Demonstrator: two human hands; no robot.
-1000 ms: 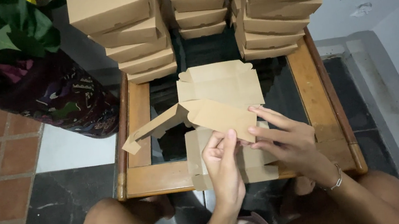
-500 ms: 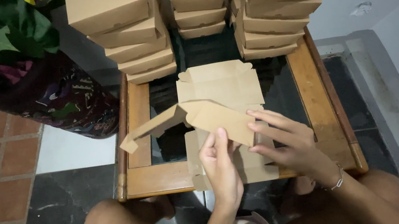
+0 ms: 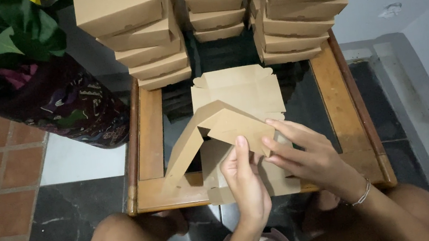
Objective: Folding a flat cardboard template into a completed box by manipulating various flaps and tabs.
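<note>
Material: brown corrugated cardboard.
Thing in hand: flat die-cut brown cardboard box blank [image 3: 215,131], half folded, raised tent-like over the glass, one long flap sloping down toward 7 o'clock.
Left hand [image 3: 246,181]: at 6 o'clock of the blank, thumb and fingers pinched shut on its near flap.
Right hand [image 3: 308,156]: at 4 o'clock, fingertips pressed closed on the same flap edge; thin silver bracelet [image 3: 361,194] at the wrist.
Beneath: unfolded pale brown cardboard sheets [image 3: 245,88], flat, reaching toward 12 o'clock.
Support: low wooden-framed table with dark glass top [image 3: 340,102].
Beyond: stacks of folded brown cardboard boxes [image 3: 153,42] from 11 to 1 o'clock.
Far left: dark patterned cloth bag with green leaves [image 3: 48,101] at 10 o'clock.

Stacked folded boxes [image 3: 159,46], patterned planter [image 3: 59,107]
</note>
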